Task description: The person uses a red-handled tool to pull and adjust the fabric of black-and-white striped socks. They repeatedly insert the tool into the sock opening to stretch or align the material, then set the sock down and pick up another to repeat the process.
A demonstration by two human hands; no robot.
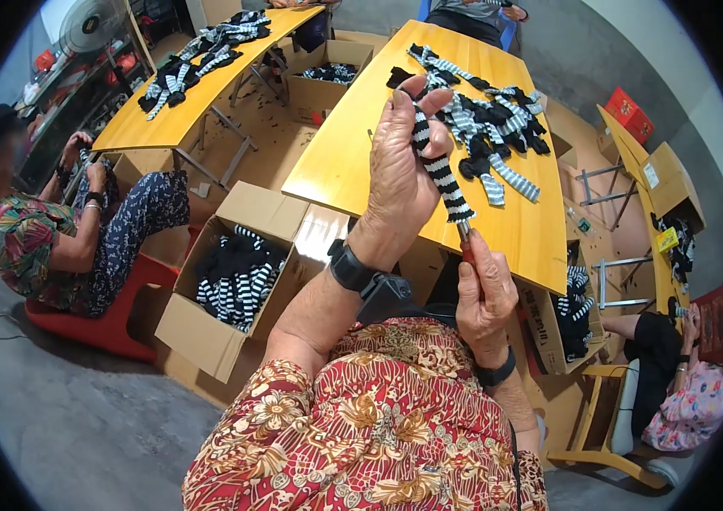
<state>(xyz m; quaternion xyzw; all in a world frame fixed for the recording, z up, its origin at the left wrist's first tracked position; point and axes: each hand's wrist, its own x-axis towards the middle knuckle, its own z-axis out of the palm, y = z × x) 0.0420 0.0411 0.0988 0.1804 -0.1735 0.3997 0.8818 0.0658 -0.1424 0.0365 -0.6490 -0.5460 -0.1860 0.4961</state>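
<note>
Raised over the near edge of the yellow table (pixel 336 175), my left hand (pixel 397 162) is closed around a black-and-white striped knit tube (pixel 444 180), which slants down toward my right hand. My right hand (pixel 487 298) grips a tool with a reddish handle (pixel 467 250). The tool's short metal part meets the lower end of the tube; its tip is hidden, so I cannot tell what kind of tool it is. Beyond my hands lies a loose pile of striped and black knit pieces (pixel 498 119) on the table.
An open carton (pixel 310 223) with striped knits stands left of me, another carton (pixel 553 336) at the right. A person (pixel 42 226) sits left on a red stool (pixel 93 328). More people sit at the far side and right. A second yellow table (pixel 157 119) holds more knits.
</note>
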